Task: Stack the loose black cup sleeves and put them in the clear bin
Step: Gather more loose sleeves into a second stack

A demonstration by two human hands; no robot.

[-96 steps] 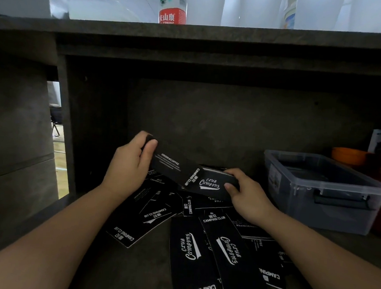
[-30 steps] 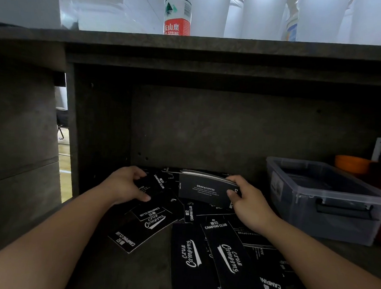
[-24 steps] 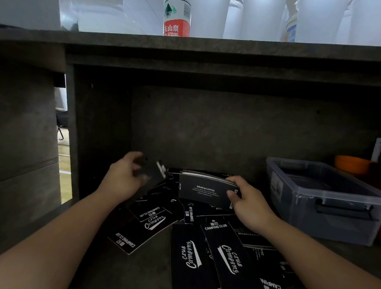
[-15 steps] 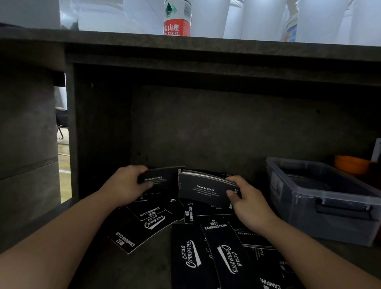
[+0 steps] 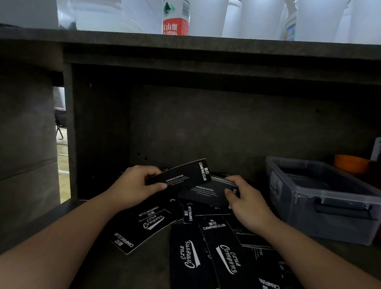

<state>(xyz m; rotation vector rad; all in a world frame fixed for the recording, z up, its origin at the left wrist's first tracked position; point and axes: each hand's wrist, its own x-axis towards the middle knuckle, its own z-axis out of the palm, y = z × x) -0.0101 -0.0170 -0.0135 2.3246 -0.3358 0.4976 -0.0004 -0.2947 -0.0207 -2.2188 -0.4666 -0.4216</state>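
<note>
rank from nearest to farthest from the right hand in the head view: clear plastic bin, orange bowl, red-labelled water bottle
1. Clear plastic bin: just right of the right hand, on the same shelf.
2. Orange bowl: behind the bin, far right.
3. Red-labelled water bottle: up on the countertop, back left.

The sleeve (image 5: 181, 177) my left hand (image 5: 134, 186) pinches is black with white lettering; the stack (image 5: 204, 194) in my right hand (image 5: 246, 204) matches; right of that grip, the bin (image 5: 327, 217) is clear with black handles; beyond it, an orange bowl (image 5: 350, 163).
</note>
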